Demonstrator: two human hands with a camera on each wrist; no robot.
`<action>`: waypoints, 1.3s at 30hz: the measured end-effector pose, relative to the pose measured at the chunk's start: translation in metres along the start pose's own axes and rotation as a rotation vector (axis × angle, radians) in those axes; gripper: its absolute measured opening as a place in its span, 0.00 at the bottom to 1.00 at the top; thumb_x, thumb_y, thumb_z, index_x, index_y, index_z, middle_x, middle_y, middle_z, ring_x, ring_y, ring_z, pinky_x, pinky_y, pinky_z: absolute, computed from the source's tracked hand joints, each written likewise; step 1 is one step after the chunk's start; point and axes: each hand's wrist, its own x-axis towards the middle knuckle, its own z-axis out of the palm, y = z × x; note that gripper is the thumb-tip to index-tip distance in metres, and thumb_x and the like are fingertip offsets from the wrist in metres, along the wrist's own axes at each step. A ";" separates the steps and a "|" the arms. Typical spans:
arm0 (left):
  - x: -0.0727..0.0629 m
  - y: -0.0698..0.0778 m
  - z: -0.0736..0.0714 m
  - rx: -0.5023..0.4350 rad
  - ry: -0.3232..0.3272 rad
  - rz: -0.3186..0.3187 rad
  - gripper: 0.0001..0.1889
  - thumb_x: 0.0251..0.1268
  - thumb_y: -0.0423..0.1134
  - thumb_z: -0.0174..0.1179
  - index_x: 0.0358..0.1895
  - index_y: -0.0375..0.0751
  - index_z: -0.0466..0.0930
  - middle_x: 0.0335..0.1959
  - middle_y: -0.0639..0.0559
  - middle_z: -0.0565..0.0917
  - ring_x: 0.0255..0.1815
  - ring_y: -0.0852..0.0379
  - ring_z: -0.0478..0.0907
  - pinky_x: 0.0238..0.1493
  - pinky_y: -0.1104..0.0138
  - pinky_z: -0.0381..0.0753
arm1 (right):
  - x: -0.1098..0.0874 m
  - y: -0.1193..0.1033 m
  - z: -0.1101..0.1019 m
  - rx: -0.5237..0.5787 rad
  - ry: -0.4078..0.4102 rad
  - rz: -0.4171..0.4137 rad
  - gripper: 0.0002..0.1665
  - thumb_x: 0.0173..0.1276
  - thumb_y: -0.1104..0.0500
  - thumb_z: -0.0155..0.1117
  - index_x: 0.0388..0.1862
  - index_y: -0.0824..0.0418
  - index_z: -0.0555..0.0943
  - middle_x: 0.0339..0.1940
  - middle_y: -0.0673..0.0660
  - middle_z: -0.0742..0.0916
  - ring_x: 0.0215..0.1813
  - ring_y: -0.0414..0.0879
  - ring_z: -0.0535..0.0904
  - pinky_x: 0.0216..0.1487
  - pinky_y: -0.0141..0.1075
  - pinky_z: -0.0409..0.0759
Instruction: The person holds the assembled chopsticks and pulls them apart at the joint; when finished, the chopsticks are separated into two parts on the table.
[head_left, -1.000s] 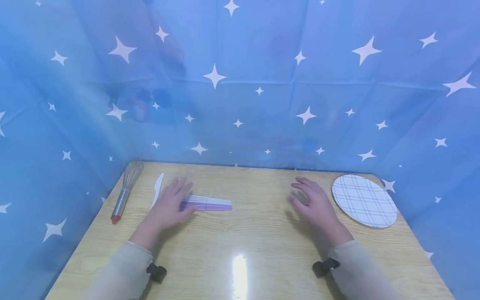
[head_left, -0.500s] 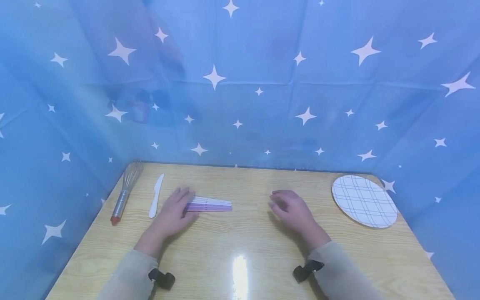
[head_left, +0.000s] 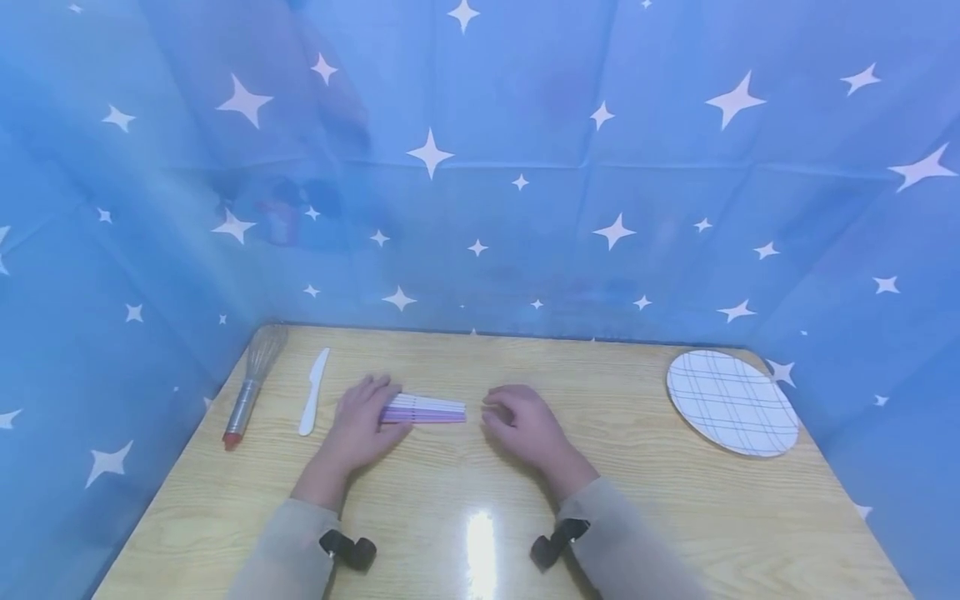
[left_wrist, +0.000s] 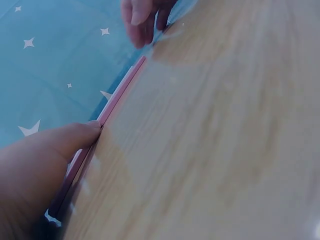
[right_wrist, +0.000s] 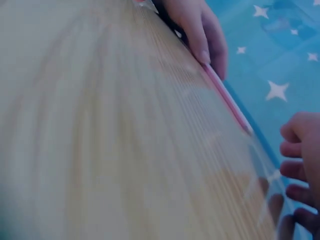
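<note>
Several white, purple and pink chopsticks (head_left: 427, 409) lie side by side on the wooden table. My left hand (head_left: 365, 421) is over their left part and grips the row, thumb on the near side and fingers on the far side. In the left wrist view, the thumb tip presses the edge of the pink chopstick (left_wrist: 122, 92); the left ends are hidden under the hand. My right hand (head_left: 525, 427) hovers just right of the chopsticks' other ends, its fingers loosely bent, apart from them and holding nothing.
A white plastic knife (head_left: 313, 392) lies left of my left hand, and a whisk (head_left: 253, 383) with a red-tipped handle lies farther left. At the right edge rests a plaid plate (head_left: 732, 403). A blue star-patterned curtain (head_left: 480, 208) encloses the table (head_left: 600, 533).
My right hand has moved left from near the plate to beside the chopsticks. My left hand has slid slightly right along the chopsticks, uncovering the knife. The chopsticks stay in place.
</note>
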 end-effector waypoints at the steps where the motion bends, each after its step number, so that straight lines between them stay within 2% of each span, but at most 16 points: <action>1: 0.000 0.000 0.001 0.001 0.001 0.000 0.38 0.71 0.57 0.68 0.77 0.40 0.72 0.82 0.37 0.64 0.84 0.31 0.52 0.80 0.34 0.43 | 0.002 -0.004 0.004 0.006 0.002 0.001 0.17 0.74 0.52 0.69 0.56 0.58 0.88 0.63 0.57 0.87 0.68 0.58 0.79 0.74 0.55 0.71; 4: 0.000 0.000 0.001 -0.003 0.009 -0.001 0.37 0.71 0.57 0.67 0.77 0.41 0.73 0.82 0.38 0.65 0.84 0.32 0.52 0.80 0.34 0.45 | 0.006 -0.013 0.016 0.024 0.000 0.016 0.18 0.74 0.52 0.69 0.58 0.57 0.88 0.65 0.57 0.86 0.72 0.59 0.76 0.76 0.58 0.68; 9: -0.002 -0.002 0.002 -0.026 0.062 0.006 0.34 0.70 0.54 0.69 0.74 0.41 0.76 0.79 0.40 0.70 0.83 0.33 0.56 0.79 0.34 0.51 | 0.005 -0.027 0.029 0.034 -0.015 0.088 0.24 0.75 0.46 0.67 0.65 0.54 0.86 0.74 0.55 0.81 0.82 0.59 0.61 0.79 0.65 0.57; 11: -0.002 -0.004 0.003 -0.036 0.087 0.018 0.33 0.69 0.53 0.71 0.72 0.42 0.78 0.78 0.40 0.73 0.83 0.33 0.58 0.78 0.34 0.55 | 0.002 -0.031 0.032 0.027 -0.023 0.104 0.27 0.75 0.44 0.66 0.68 0.53 0.84 0.76 0.54 0.78 0.84 0.59 0.57 0.79 0.67 0.55; 16: -0.002 -0.005 0.004 -0.059 0.101 0.009 0.32 0.67 0.53 0.73 0.70 0.42 0.81 0.76 0.42 0.75 0.82 0.35 0.61 0.77 0.36 0.59 | -0.002 -0.034 0.037 -0.058 -0.059 0.093 0.34 0.75 0.40 0.63 0.75 0.50 0.79 0.80 0.54 0.74 0.84 0.60 0.56 0.78 0.69 0.56; 21: -0.003 -0.004 0.003 -0.068 0.078 -0.025 0.31 0.67 0.53 0.73 0.69 0.44 0.82 0.76 0.43 0.75 0.82 0.37 0.61 0.78 0.38 0.59 | -0.004 -0.031 0.040 -0.147 -0.085 0.089 0.38 0.74 0.36 0.62 0.78 0.47 0.76 0.82 0.54 0.72 0.84 0.59 0.56 0.79 0.66 0.57; 25: -0.003 -0.002 0.000 -0.059 0.062 -0.043 0.31 0.68 0.55 0.72 0.70 0.45 0.81 0.76 0.45 0.75 0.83 0.40 0.60 0.79 0.40 0.59 | -0.003 -0.031 0.040 -0.201 -0.105 0.096 0.41 0.73 0.34 0.61 0.81 0.45 0.73 0.84 0.55 0.69 0.86 0.61 0.53 0.80 0.64 0.54; 32: -0.002 -0.003 0.002 -0.044 0.070 -0.018 0.32 0.67 0.54 0.72 0.70 0.44 0.81 0.75 0.44 0.76 0.82 0.38 0.63 0.79 0.39 0.59 | -0.003 -0.033 0.039 -0.243 -0.125 0.103 0.44 0.72 0.32 0.61 0.83 0.46 0.70 0.85 0.58 0.67 0.86 0.64 0.49 0.80 0.66 0.52; 39: -0.003 -0.004 0.005 -0.032 0.092 0.018 0.31 0.67 0.52 0.73 0.70 0.43 0.81 0.73 0.43 0.78 0.80 0.36 0.65 0.78 0.38 0.60 | -0.003 -0.033 0.041 -0.272 -0.150 0.117 0.46 0.72 0.29 0.59 0.84 0.44 0.68 0.86 0.56 0.65 0.87 0.63 0.49 0.81 0.64 0.51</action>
